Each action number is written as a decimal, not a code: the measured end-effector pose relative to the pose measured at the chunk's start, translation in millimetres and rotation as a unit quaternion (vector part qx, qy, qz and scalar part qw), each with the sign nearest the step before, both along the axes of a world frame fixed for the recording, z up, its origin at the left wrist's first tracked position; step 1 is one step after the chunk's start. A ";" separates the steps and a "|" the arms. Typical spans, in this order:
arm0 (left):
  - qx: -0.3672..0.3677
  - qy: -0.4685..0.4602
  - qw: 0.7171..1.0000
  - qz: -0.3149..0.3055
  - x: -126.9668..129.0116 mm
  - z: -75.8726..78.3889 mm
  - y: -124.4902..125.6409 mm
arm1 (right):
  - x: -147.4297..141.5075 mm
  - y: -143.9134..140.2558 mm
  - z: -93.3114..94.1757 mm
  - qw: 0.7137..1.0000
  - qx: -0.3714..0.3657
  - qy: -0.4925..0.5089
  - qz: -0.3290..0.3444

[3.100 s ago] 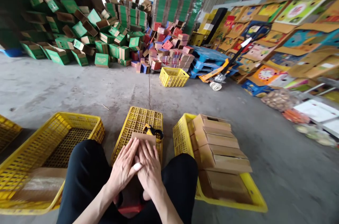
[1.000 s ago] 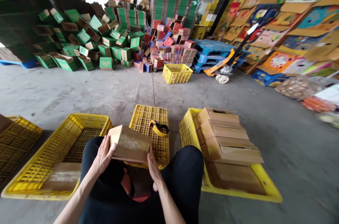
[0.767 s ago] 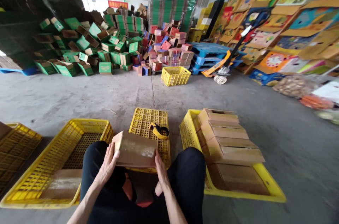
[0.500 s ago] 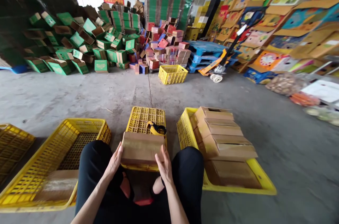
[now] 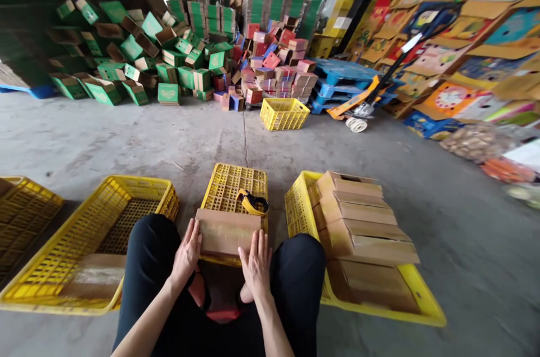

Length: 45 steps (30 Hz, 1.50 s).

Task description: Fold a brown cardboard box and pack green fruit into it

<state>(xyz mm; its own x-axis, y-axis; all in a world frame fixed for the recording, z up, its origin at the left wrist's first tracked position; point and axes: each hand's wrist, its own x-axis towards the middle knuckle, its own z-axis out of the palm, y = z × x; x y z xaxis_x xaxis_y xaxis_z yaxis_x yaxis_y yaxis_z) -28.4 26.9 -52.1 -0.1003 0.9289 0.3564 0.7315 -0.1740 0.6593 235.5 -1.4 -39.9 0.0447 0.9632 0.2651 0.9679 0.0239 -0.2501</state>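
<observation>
A brown cardboard box [image 5: 230, 231] lies on an upturned yellow crate [image 5: 232, 180] between my knees, with a shiny strip of tape along it. My left hand [image 5: 188, 250] rests at the box's left end, fingers stretched out. On the front right corner lies my right hand [image 5: 256, 264], its fingers straight and flat against the cardboard. Just behind the box sits a yellow and black tape dispenser [image 5: 255, 204] on the crate. Neither hand is wrapped round anything; the thumbs and fingertips touch the box.
To my right, a yellow crate [image 5: 295, 205] holds several flattened-looking cartons [image 5: 367, 216]. At left, another yellow crate [image 5: 143, 180] contains one taped box [image 5: 95, 278]. Further off are a small yellow crate [image 5: 284, 114], a pallet jack [image 5: 358, 104] and heaped green boxes [image 5: 169, 93].
My right hand has moved from beside the box's right end onto its front right corner, lying flatter. My left hand has shifted slightly onto the left end. The camera view has tilted down.
</observation>
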 end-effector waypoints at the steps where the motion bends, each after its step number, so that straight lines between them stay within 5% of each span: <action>1: 0.013 0.021 1.000 -0.004 2.0 1.5 0.1 | -0.4 1.1 1.3 1.000 -0.004 -0.007 -0.003; 9: 0.040 0.172 0.984 0.030 23.6 13.6 8.0 | -18.5 16.4 11.0 1.000 0.011 -0.021 0.007; 17: 0.040 0.184 0.981 0.043 52.2 12.3 4.3 | -56.6 29.0 12.0 0.999 0.001 -0.024 0.023; 27: 0.025 0.147 0.988 -0.023 51.3 14.4 -5.7 | -75.1 26.7 27.8 0.977 0.000 0.037 0.209; 39: 0.016 0.157 0.987 -0.022 44.0 22.5 -5.8 | -54.2 27.4 42.6 0.982 -0.010 0.040 0.182; 45: -0.003 0.143 0.990 -0.014 38.2 24.7 -3.2 | -18.3 28.3 38.2 0.992 0.006 0.007 0.127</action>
